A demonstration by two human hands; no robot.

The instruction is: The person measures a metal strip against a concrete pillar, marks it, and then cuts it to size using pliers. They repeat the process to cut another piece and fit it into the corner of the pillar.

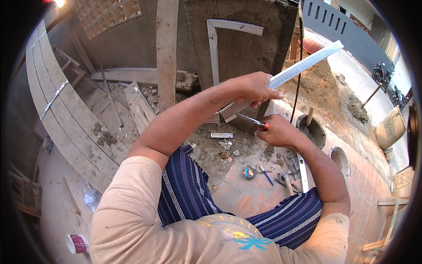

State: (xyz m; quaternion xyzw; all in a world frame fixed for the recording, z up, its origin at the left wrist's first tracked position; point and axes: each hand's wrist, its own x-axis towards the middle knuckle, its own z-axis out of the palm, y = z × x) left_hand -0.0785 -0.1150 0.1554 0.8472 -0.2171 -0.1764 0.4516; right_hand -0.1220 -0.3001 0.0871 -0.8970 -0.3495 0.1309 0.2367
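Note:
My left hand (256, 88) is closed around a long, light metal channel (307, 64). The channel slants from its low end near the panel up to the far right. In my right hand (281, 131) is a cutting tool with red handles, seemingly tin snips (251, 120). Their slim metal jaws point left and touch or nearly touch the low end of the channel; I cannot tell whether they bite into it. Behind my left hand stands a grey cement-covered panel (250, 57) with white metal strips (212, 48) fixed at a corner. A short metal offcut (221, 135) lies below on the rubble.
A tape measure (249, 173), a blue pen (267, 177), a hammer (288, 184) and a flat metal bar (303, 171) lie between my knees. Buckets (323, 132) stand at the right. Long planks (66, 105) run along the left; an upright board (166, 53) stands ahead.

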